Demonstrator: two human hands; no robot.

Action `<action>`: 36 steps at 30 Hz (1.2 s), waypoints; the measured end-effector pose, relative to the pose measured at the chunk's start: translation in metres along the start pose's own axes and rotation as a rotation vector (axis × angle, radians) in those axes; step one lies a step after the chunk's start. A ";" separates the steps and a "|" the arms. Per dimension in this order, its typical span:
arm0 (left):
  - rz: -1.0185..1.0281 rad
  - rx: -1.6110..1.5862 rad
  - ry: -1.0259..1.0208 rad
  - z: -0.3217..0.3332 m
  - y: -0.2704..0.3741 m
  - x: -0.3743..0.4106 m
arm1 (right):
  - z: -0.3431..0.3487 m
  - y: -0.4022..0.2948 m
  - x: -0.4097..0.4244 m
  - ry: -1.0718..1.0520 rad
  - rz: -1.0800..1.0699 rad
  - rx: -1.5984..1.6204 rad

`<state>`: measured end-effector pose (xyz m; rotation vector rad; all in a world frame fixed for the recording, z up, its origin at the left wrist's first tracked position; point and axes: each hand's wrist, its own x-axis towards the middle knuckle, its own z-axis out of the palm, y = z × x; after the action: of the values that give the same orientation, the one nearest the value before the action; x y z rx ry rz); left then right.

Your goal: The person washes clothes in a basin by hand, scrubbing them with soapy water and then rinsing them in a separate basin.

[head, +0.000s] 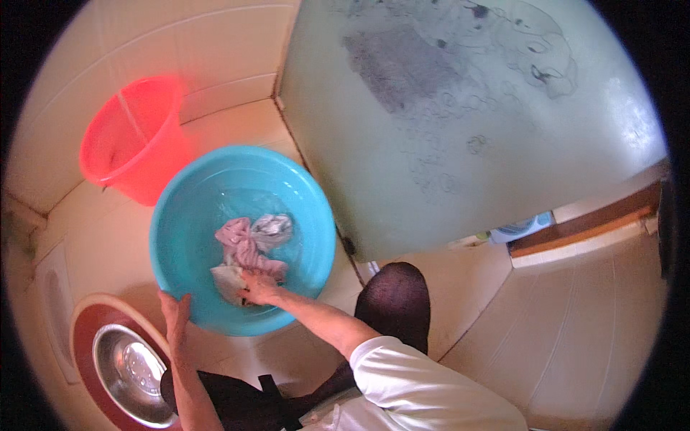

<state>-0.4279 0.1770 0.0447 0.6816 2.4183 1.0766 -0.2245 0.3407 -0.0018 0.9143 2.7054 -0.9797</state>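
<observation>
A round turquoise plastic basin [178,237] stands on the floor before me, with some water in it. My left hand [176,308] grips its near left rim, thumb on the inner side. Bunched wet cloth lies at the bottom: a pink piece [235,231], a whitish-grey piece [272,229] and a cream piece [225,277]. Whether these are separate items I cannot tell. Reaching into the basin, my right hand [261,288] holds the cream and pink cloth near its lower end. Its fingertips are partly hidden by the folds.
A red plastic bucket [161,172] stands behind the basin by the tiled wall. At lower left, a reddish-brown tub [83,345] holds a stainless steel bowl [102,372]. A frosted glass panel [334,161] rises on the right, with a blue-and-white package [520,227] at its lower edge.
</observation>
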 end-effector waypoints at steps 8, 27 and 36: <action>-0.052 0.215 -0.051 -0.005 0.002 0.001 | -0.009 -0.008 -0.007 -0.046 0.064 0.039; 0.142 0.449 0.046 -0.013 0.021 0.002 | -0.006 -0.022 -0.006 -0.016 0.092 0.202; 0.037 0.458 -0.071 -0.018 0.042 0.012 | -0.022 -0.021 -0.015 -0.036 0.079 0.168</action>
<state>-0.4360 0.1982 0.0865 0.8914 2.6177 0.4942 -0.2224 0.3339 0.0317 1.0132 2.5661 -1.2095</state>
